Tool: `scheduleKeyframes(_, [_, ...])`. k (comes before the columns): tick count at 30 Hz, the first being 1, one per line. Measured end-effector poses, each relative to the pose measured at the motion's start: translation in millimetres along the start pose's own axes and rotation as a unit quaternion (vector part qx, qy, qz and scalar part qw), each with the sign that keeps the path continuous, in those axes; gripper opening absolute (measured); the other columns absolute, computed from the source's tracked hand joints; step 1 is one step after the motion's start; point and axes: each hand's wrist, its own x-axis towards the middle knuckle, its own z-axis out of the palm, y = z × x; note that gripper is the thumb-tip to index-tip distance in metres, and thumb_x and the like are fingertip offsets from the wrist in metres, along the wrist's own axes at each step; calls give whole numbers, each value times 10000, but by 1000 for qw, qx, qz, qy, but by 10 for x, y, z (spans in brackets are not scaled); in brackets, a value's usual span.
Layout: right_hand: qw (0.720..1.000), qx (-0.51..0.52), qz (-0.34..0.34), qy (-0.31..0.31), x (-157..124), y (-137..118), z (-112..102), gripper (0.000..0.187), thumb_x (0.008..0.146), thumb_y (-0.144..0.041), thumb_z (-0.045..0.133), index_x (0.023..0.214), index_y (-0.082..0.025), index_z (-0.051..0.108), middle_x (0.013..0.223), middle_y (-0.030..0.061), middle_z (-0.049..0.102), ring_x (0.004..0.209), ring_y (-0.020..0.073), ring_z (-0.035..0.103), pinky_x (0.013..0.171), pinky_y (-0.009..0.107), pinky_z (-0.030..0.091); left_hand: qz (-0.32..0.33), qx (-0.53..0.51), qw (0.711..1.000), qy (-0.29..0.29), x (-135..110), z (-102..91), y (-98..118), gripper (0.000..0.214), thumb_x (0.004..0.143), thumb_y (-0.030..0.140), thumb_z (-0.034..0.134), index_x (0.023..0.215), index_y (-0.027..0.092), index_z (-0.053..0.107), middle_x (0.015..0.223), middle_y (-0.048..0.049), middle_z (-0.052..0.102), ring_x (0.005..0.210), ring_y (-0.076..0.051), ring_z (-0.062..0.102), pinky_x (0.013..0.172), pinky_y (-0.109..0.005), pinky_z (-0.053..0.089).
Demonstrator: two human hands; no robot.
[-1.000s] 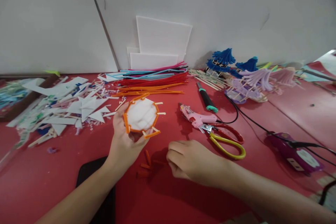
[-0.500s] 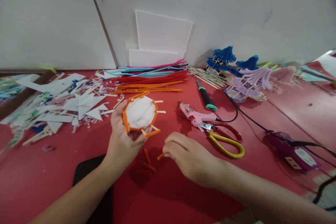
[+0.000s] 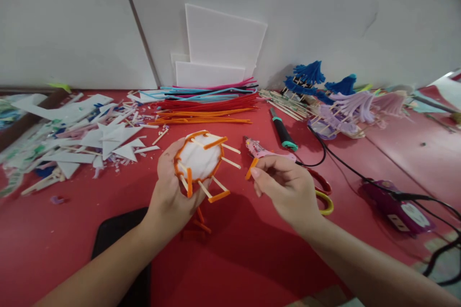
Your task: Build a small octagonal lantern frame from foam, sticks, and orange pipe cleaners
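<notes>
My left hand (image 3: 169,196) grips a small craft frame (image 3: 199,159): a white foam octagon edged with orange pipe cleaner, with thin wooden sticks jutting from it. The frame is tilted so the sticks point right. My right hand (image 3: 284,187) pinches a short orange pipe-cleaner piece (image 3: 251,169) between thumb and fingers, just right of the frame's sticks. A few more short orange pieces (image 3: 200,218) lie on the red table (image 3: 234,259) under the frame.
A pink glue gun (image 3: 262,151) and red-and-yellow scissors (image 3: 322,194) lie behind my right hand. Long pipe cleaners (image 3: 205,105) and white foam sheets (image 3: 223,38) sit at the back, foam scraps (image 3: 90,139) at left, tasselled stick models (image 3: 342,105) and a purple power strip (image 3: 399,206) at right.
My right hand picked a short orange piece off the table and raised it beside the frame. My left hand tilted the frame so its sticks face right.
</notes>
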Motion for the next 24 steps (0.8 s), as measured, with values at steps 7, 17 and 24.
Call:
scheduleKeyframes(7, [992,-84,-87,39,-39,3,35,107,776,-188,601,670,-170,606,513,-62,462,452,53,391,424,175,328,3,-41,999,-30,16,14,54,727,731,171,644,1344,251,262,1252,-131,522,1032,-260,641,858,-417,569])
scheduleKeyframes(17, [987,-112,-113,35,-43,-7,54,117,768,-144,596,656,-172,577,535,-60,473,465,55,399,428,174,326,27,18,999,-21,-6,13,21,781,664,164,694,1342,237,313,1218,-122,521,997,-258,632,817,-404,572])
scheduleKeyframes(24, [992,-96,-83,30,-36,25,44,117,760,-160,590,646,-174,569,520,-63,444,468,61,394,437,185,325,46,54,997,-6,2,2,19,751,615,164,698,1287,230,370,1219,-116,484,1060,-293,582,850,-456,549])
